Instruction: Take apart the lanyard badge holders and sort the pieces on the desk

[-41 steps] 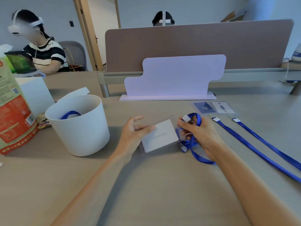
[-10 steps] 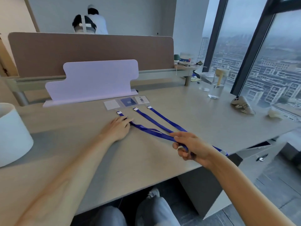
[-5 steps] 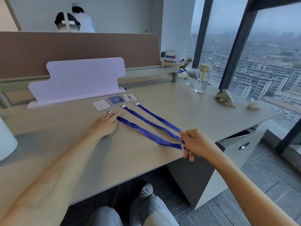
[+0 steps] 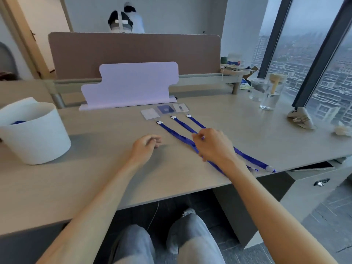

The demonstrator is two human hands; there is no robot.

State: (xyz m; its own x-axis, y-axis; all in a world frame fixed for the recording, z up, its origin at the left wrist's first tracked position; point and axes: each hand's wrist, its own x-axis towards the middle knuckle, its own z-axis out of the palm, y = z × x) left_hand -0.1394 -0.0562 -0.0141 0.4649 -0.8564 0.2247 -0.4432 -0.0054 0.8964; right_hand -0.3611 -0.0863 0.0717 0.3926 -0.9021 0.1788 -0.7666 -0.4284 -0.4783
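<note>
Three blue lanyards lie side by side on the desk: the left lanyard (image 4: 171, 131), the middle lanyard (image 4: 181, 122) and the right lanyard (image 4: 196, 121), white clip ends pointing away from me. Beyond the clips sit a white card (image 4: 150, 113), a blue card (image 4: 166, 109) and a clear badge holder (image 4: 181, 107). My left hand (image 4: 146, 147) hovers over bare desk left of the straps, fingers loosely curled, holding nothing. My right hand (image 4: 213, 146) is over the straps, thumb and forefinger close together at the middle one. Whether they pinch it is hidden by blur.
A white bucket (image 4: 36, 141) with something blue inside (image 4: 18, 122) stands at the left. A lilac stand (image 4: 131, 82) and a brown divider (image 4: 133, 52) close off the back. A glass (image 4: 270, 96) and a crumpled object (image 4: 301, 117) sit at the right; the lanyard tails reach the desk edge (image 4: 270, 169).
My right hand has come back from the desk edge to the middle of the straps. My left hand has lifted off the left lanyard's clip end and curled. The view has swung left.
</note>
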